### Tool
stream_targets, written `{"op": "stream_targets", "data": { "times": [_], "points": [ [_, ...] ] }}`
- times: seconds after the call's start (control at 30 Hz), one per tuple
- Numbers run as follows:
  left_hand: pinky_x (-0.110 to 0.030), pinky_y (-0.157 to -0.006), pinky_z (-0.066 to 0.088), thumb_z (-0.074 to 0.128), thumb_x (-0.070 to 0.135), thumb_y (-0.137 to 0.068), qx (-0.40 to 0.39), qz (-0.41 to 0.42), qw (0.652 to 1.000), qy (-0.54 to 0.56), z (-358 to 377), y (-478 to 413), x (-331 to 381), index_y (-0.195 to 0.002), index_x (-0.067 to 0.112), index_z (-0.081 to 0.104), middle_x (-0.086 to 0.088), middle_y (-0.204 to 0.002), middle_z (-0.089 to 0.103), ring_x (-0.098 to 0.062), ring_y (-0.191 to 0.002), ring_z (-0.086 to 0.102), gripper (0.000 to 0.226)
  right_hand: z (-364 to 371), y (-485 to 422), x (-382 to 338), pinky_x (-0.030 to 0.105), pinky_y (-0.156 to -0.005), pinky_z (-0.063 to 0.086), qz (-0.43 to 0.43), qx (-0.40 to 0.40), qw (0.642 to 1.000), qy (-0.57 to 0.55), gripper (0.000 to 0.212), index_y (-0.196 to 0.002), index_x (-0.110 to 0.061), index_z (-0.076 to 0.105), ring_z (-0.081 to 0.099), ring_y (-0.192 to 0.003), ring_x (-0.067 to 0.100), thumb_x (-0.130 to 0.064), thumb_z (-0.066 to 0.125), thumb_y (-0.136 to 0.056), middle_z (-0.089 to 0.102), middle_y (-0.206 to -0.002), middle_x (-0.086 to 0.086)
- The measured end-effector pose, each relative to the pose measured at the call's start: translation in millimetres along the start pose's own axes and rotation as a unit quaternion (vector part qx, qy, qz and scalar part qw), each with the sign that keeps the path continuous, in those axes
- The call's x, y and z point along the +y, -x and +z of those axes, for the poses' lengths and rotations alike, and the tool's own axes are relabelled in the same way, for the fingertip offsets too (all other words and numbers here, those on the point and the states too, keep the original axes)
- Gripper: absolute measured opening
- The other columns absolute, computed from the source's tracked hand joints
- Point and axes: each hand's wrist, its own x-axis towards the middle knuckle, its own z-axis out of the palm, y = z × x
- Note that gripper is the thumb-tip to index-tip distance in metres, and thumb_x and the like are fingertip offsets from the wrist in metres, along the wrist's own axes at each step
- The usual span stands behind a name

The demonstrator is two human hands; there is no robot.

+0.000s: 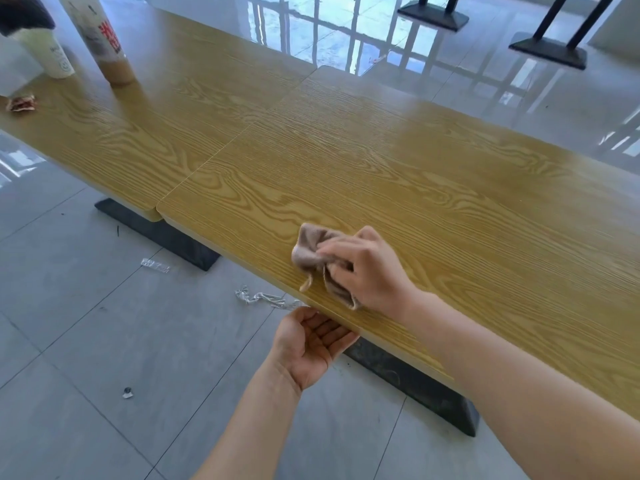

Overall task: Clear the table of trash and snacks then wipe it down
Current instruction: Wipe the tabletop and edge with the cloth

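We see a wood-grain table (433,174) of two tops butted edge to edge, running from ten o'clock to four o'clock. A crumpled beige cloth (313,254) lies on its near edge at six o'clock. At ten o'clock stand a pale cup (55,57) and a tall cup (104,39) with brown liquid at its bottom; a crumpled reddish wrapper (21,102) lies at nine o'clock.

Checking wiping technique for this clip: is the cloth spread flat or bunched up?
Bunched up. The cloth is crumpled under the right hand near the table edge, folds and a loose corner showing.
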Motion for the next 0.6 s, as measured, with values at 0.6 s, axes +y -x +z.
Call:
{"op": "stream_targets", "data": {
  "times": [0.6],
  "points": [
    [-0.055, -0.084, 0.06, 0.048, 0.014, -0.08, -0.001, -0.032, 0.999, 0.009, 8, 1, -26, -0.104, -0.007, 0.066, -0.029, -0.114, 0.069, -0.045, -0.103, 0.07, 0.036, -75, 67, 57, 0.024, -0.081, 0.047, 0.249, 0.144, 0.957, -0.041, 0.025, -0.114, -0.031, 0.071, 0.062, -0.1, 0.012, -0.021, 0.061, -0.093, 0.07, -0.113, -0.011]
  ]
}}
